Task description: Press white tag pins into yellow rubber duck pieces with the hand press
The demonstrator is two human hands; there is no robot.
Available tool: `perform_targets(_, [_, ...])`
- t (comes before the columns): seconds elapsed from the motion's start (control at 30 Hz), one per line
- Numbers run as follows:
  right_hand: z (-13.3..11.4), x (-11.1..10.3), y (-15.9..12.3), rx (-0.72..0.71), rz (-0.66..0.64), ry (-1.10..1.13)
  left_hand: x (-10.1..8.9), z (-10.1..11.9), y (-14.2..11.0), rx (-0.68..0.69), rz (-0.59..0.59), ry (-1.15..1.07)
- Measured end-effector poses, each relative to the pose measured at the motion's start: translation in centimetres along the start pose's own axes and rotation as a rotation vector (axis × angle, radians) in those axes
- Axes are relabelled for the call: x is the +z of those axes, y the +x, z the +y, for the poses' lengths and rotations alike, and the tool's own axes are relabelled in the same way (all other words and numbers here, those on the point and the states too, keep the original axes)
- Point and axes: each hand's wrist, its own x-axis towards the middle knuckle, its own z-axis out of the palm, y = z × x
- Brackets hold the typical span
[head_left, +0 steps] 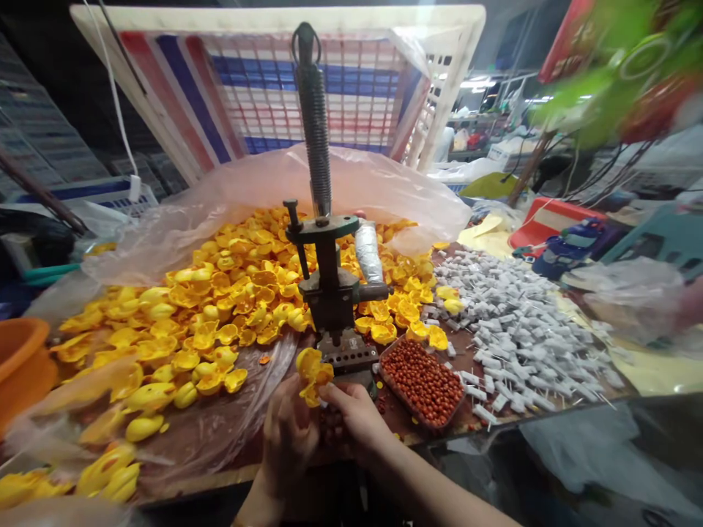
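Note:
My left hand (286,432) is closed around a yellow hollow plastic shell (314,372), held upright just in front of the hand press. My right hand (359,419) is beside it, its thumb and fingers pinched at the shell's lower right edge. A small pale bit shows at those fingertips, but I cannot make out what it is. Behind both hands stands the dark metal hand press (329,293), with a threaded spring post and a lever wrapped in silvery tape. Right of my right hand is a clear tray (458,410) full of small reddish-brown beads (422,377).
A large heap of yellow shells (220,293) spreads behind and left of the press on plastic sheeting (263,380). Grey-white small blocks with thin pins (516,329) are piled at right. A white crate (461,44) leans behind; an orange tub (25,359) stands left.

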Motion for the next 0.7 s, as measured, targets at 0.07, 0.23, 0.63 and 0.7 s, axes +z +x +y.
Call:
perform_targets(0.07, [0.1, -0.4, 0.1, -0.029, -0.014, -0.023, 0.2, 0.2, 0.0, -0.006, -0.018, -0.021])
perform_targets(0.23, [-3.6, -5.1, -1.5, -0.442, 0.1, -0.651, -0.3, -0.1, 1.1, -0.189, -0.139, -0.129])
perform_targets(0.63, [-6.8, -11.8, -1.0, -0.604, 0.451, -1.34, 0.0, 0.8, 3.5, -1.434, -0.091, -0.964])
perform_targets(0.7, [-6.5, -9.9, -1.4, -0.688, 0.352, -1.105, -0.2, 1.5, 4.3, -1.477, -0.075, -1.042])
